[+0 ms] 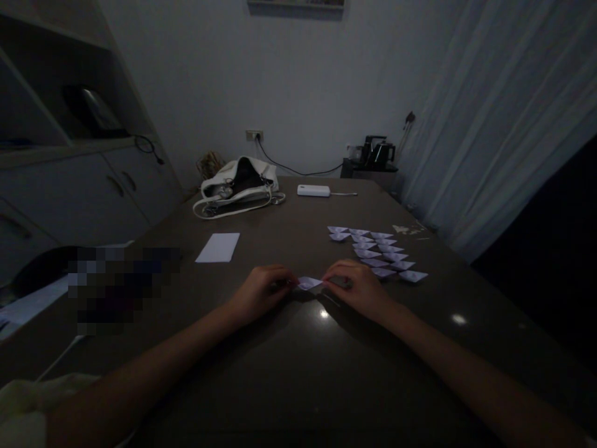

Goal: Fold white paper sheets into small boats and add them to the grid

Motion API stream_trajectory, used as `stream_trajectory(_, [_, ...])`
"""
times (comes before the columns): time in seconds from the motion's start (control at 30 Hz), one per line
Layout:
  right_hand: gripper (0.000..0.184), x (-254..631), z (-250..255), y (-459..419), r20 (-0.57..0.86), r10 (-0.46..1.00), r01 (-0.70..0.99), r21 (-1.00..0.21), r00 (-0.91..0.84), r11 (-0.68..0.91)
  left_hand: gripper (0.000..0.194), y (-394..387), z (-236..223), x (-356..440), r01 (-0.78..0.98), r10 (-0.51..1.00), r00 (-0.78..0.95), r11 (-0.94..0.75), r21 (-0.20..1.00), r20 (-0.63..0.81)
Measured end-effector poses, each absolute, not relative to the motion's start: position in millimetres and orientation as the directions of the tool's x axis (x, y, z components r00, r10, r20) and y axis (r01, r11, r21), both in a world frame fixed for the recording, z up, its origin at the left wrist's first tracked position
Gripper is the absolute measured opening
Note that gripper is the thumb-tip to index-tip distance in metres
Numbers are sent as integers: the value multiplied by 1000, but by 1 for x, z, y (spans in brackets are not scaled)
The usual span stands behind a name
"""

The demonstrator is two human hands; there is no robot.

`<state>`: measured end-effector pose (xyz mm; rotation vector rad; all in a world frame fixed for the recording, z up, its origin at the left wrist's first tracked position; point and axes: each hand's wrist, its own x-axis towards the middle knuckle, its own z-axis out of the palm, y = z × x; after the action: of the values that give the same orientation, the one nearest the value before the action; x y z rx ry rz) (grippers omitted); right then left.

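A small white folded paper boat (310, 284) is stretched between my two hands, just over the dark table (280, 386). My left hand (265, 287) pinches its left tip between thumb and fingers. At the opposite tip, my right hand (357, 286) does the same. To the right of my right hand stand several similar paper boats (392, 256), set out in slanting rows. A stack of white paper sheets (217, 247) lies beyond my left hand.
An open white handbag (240, 186) sits at the table's far left. Near the far edge is a white power bank (313, 191) with a short cable. Paper scraps (407, 229) lie at the right edge. A kettle (383, 154) stands behind. The left side is partly pixelated.
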<state>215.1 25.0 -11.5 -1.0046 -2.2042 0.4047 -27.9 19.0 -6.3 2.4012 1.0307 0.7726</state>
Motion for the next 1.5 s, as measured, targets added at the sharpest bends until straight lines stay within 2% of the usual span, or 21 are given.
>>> stream_trajectory(0.27, [6,215,-11,25,410,816,565,-589,-407,578,17,19,-8,-29,512,743,583,-650,562,329])
stream_trajectory(0.43, [6,218,-10,31,420,832,573,-603,-363,555,25,18,-9,-30,530,778,509,-620,579,367])
stream_trajectory(0.7, [4,245,3,54,568,785,665,-490,-248,564,24,26,-15,-35,604,827,471,-555,572,305])
stream_trajectory(0.87, [4,271,4,83,588,791,750,-443,-172,492,23,28,-16,-34,618,817,500,-569,543,287])
stream_trajectory(1.1, [5,283,6,111,543,819,829,-361,-186,427,22,28,-15,-34,614,820,508,-560,557,264])
stream_trajectory(1.27, [5,281,5,122,518,812,837,-293,-268,463,22,29,-14,-34,628,820,515,-559,542,249])
stream_trajectory(1.5, [5,283,-7,126,510,813,854,-253,-282,455,22,27,-13,-35,623,812,531,-568,537,243])
